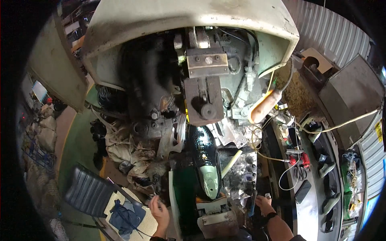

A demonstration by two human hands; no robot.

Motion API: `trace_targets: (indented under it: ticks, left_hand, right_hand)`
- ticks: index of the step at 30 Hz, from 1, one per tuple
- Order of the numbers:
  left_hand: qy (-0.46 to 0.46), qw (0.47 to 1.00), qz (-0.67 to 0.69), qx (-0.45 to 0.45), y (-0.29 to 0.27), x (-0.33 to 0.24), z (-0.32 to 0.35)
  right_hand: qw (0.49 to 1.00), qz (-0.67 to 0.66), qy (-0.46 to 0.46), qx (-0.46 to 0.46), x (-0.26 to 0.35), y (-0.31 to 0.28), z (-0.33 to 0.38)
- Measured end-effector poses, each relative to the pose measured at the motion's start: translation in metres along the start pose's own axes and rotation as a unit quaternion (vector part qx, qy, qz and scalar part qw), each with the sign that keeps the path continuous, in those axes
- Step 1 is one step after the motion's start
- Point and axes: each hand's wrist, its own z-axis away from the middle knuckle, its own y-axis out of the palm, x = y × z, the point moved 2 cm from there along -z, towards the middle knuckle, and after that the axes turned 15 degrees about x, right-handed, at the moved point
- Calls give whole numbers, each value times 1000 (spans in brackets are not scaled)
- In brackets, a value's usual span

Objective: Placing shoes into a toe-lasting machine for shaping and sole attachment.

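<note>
In the middle of a machine sits a green shoe last covered at its far end by a glossy black shoe upper. A dark metal block of the machine stands over the upper's far end. My left hand is to the left of the last, its fingers curled by a small metallic part; what they hold is not clear. On the right side, my right hand has bent fingers close to a small pale piece, partly hidden. Beside it stands a thin blue-handled tool. Neither hand touches the last.
A pale machine hood arches over the work. To the right hangs a lit lamp with a cable, above a bench with several shoe lasts and a dark phone-like slab. A black-backed chair with blue cloth stands left.
</note>
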Motion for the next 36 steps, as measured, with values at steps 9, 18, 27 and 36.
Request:
trace_targets:
  ticks: [9, 18, 27, 36]
  left_hand:
    - [19, 861, 328, 388, 182, 18, 70]
    - [7, 930, -26, 367, 132, -7, 72]
    - [-105, 875, 351, 317, -121, -91, -4]
    - [-14, 660, 701, 271, -139, -171, -24]
  right_hand:
    - [995, -24, -82, -47, 35, 44, 22]
    - [991, -45, -129, -18, 43, 47, 43]
    - [911, 64, -406, -19, 147, 98, 155]
    - [818, 251, -372, 360, 185, 288, 311]
